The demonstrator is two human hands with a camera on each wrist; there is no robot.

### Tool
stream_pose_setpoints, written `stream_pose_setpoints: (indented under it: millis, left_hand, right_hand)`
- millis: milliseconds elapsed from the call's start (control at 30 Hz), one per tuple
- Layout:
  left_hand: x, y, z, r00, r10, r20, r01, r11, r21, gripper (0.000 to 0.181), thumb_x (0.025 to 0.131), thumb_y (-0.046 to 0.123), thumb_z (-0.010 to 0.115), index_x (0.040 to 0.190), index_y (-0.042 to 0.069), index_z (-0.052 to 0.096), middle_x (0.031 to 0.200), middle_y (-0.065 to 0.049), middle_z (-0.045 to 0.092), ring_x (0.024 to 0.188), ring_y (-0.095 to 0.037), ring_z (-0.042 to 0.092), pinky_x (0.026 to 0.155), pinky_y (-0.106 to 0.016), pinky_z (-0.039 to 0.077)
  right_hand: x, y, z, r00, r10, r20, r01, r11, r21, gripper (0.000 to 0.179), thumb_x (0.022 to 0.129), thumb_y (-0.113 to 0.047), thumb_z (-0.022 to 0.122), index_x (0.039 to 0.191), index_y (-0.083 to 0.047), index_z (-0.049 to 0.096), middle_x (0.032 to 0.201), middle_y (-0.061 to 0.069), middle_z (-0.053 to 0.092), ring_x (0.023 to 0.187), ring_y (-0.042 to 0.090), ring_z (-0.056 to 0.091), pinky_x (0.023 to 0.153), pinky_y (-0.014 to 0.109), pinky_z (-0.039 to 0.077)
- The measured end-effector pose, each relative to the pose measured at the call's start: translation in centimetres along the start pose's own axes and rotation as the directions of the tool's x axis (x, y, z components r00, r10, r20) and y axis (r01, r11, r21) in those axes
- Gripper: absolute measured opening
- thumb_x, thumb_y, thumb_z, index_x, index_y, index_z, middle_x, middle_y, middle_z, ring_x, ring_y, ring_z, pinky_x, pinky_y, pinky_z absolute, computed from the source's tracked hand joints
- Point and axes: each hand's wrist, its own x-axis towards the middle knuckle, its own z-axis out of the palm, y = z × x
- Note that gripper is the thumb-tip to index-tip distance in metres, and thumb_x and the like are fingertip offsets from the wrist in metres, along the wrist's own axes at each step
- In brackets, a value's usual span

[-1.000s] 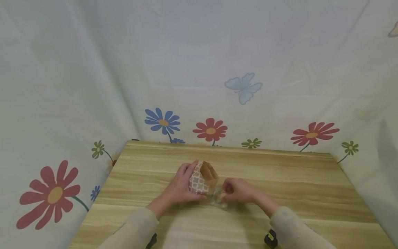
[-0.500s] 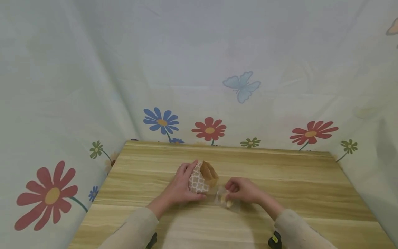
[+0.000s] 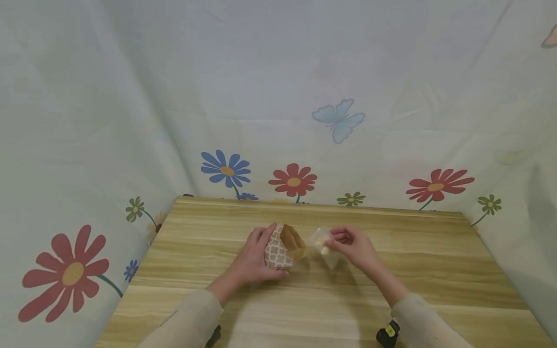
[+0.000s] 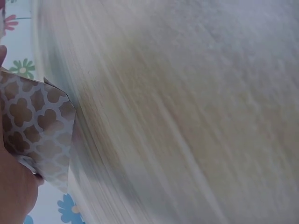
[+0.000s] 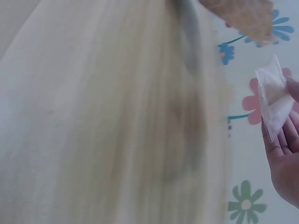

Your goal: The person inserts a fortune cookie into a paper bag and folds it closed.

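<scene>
A small brown paper bag (image 3: 277, 251) with a white lattice pattern lies with its mouth turned to the right, in the middle of the head view. My left hand (image 3: 252, 258) grips it from the left, thumb along the near side and fingers along the far side. Just right of the mouth, my right hand (image 3: 354, 245) pinches a small clear plastic packet (image 3: 323, 241) with pale yellowish contents. In the right wrist view the packet (image 5: 273, 95) looks whitish between thumb and fingers, apart from the bag (image 5: 250, 18). The left wrist view catches the bag's patterned side (image 4: 39, 126).
The wood-grain table (image 3: 413, 256) spreads around both hands. Behind it hangs a pale cloth (image 3: 270, 87) printed with flowers and a butterfly. Dark straps (image 3: 387, 334) show at the sleeves near the lower edge.
My right hand has lifted the plastic packet from low beside the bag's mouth, up and slightly right, away from the tabletop. The left hand and the bag have stayed in place.
</scene>
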Motion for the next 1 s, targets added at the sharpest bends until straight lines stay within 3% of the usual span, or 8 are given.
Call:
stream_pose_setpoints:
  millis: [267, 500, 600, 733, 867, 1000]
  left_hand:
    - [0.3, 0.4, 0.5, 1.0, 0.006, -0.018, -0.006, 1.0, 0.01, 0.131, 0.066, 0.057, 0.098, 0.17, 0.022, 0.027, 0.148, -0.009, 0.043, 0.128, -0.024, 0.047, 0.109, -0.049, 0.05]
    - [0.6, 0.9, 1.2, 0.999, -0.001, -0.038, 0.001, 1.0, 0.014, 0.13, 0.067, 0.056, 0.098, 0.17, 0.02, 0.027, 0.148, -0.01, 0.044, 0.126, -0.023, 0.048, 0.107, -0.049, 0.052]
    - [0.7, 1.2, 1.3, 0.999, 0.002, -0.042, -0.001, 1.0, 0.023, 0.129, 0.067, 0.055, 0.097, 0.169, 0.018, 0.028, 0.147, -0.01, 0.044, 0.126, -0.024, 0.048, 0.107, -0.049, 0.051]
    - [0.7, 1.4, 1.4, 0.999, 0.01, -0.051, -0.009, 0.999, 0.037, 0.128, 0.068, 0.053, 0.097, 0.169, 0.018, 0.028, 0.146, -0.012, 0.045, 0.127, -0.026, 0.048, 0.108, -0.048, 0.05]
    - [0.7, 1.5, 1.6, 0.998, 0.019, -0.068, -0.016, 0.999, 0.052, 0.127, 0.068, 0.053, 0.097, 0.169, 0.018, 0.029, 0.145, -0.012, 0.045, 0.125, -0.025, 0.048, 0.107, -0.047, 0.051]
    - [0.6, 1.7, 1.9, 0.997, 0.026, -0.073, -0.022, 0.998, 0.055, 0.125, 0.069, 0.054, 0.097, 0.168, 0.017, 0.029, 0.144, -0.011, 0.046, 0.123, -0.024, 0.048, 0.105, -0.047, 0.051]
  right_hand:
    - [0.3, -3.2, 0.8, 0.997, -0.064, -0.051, 0.067, 0.996, 0.064, 0.044, 0.094, -0.018, 0.085, 0.129, 0.001, 0.068, 0.108, 0.012, 0.077, 0.096, 0.018, 0.073, 0.084, 0.024, 0.06]
    - [1.0, -4.7, 2.0, 0.991, -0.134, -0.015, 0.132, 0.985, -0.107, 0.044, 0.091, -0.023, 0.088, 0.127, -0.003, 0.071, 0.104, 0.006, 0.077, 0.094, 0.018, 0.074, 0.084, 0.029, 0.062]
    - [1.1, -5.1, 2.0, 0.986, -0.169, 0.0, 0.165, 0.964, -0.209, 0.042, 0.092, -0.025, 0.087, 0.125, -0.005, 0.072, 0.103, 0.003, 0.076, 0.092, 0.016, 0.073, 0.083, 0.032, 0.062]
    - [1.4, -5.8, 2.0, 0.965, -0.262, 0.014, 0.253, 0.912, -0.324, 0.039, 0.09, -0.022, 0.089, 0.122, -0.004, 0.073, 0.102, 0.004, 0.077, 0.09, 0.016, 0.074, 0.08, 0.034, 0.063]
    - [1.9, -6.4, 2.4, 0.941, -0.335, 0.037, 0.322, 0.861, -0.393, 0.039, 0.089, -0.019, 0.089, 0.12, -0.003, 0.073, 0.101, 0.006, 0.078, 0.089, 0.017, 0.074, 0.08, 0.034, 0.063]
    - [2.3, -6.7, 2.9, 0.938, -0.345, 0.044, 0.329, 0.839, -0.433, 0.038, 0.089, -0.019, 0.09, 0.119, -0.003, 0.073, 0.101, 0.007, 0.078, 0.091, 0.017, 0.074, 0.081, 0.034, 0.063]
